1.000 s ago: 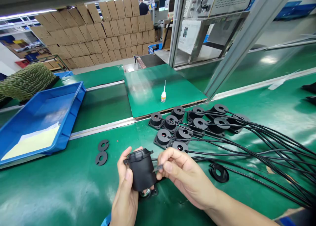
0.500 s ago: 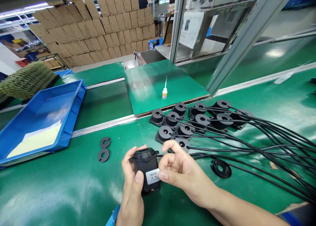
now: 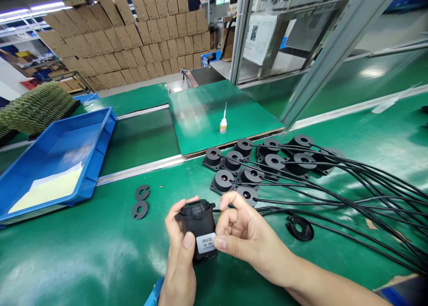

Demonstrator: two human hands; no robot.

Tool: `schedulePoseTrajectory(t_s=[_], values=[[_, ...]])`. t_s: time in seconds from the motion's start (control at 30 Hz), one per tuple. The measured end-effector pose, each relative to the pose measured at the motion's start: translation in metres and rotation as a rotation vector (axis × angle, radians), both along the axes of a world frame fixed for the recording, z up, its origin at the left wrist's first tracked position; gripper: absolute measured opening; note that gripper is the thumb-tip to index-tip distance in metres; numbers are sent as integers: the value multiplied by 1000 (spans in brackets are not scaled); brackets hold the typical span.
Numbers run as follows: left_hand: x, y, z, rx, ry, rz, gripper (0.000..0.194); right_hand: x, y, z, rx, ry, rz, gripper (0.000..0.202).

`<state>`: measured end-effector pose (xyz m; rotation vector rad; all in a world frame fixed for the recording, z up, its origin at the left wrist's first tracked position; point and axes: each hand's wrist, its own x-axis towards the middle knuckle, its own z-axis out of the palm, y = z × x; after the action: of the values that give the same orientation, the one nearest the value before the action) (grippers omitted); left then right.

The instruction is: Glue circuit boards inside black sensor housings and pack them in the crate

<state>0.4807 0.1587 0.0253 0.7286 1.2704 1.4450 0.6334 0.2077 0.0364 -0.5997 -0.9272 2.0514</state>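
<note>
My left hand (image 3: 180,257) wraps round a black cylindrical housing (image 3: 190,228), thumb on its near side and fingers behind. The housing is upright, with lugs round its upper rim. A white printed label (image 3: 206,243) lies on its side. My right hand (image 3: 244,234) has its thumb at the label's right edge and its fingers curled in; the exact contact of the fingertips is hidden. A black cable (image 3: 277,210) runs right from behind the housing. Two black slotted rings (image 3: 140,210) lie left of my hands.
Several black round housings with cables (image 3: 223,180) stand behind my right hand, cables trailing right. A black ring-shaped cap (image 3: 300,228) lies nearer. A small white bottle (image 3: 223,126) stands on a green board (image 3: 200,105). At left sits a blue tray (image 3: 96,150) with paper inside.
The label has shifted slightly left and down and sits flatter against the housing. My right thumb has moved slightly left with it; my left hand holds almost still.
</note>
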Motion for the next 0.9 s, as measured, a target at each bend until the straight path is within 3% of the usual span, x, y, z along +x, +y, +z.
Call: schedulePoseTrajectory(t_s=[0.9], values=[[0, 0, -1, 35, 20, -4, 70, -1, -1, 0, 11, -32, -25, 59]])
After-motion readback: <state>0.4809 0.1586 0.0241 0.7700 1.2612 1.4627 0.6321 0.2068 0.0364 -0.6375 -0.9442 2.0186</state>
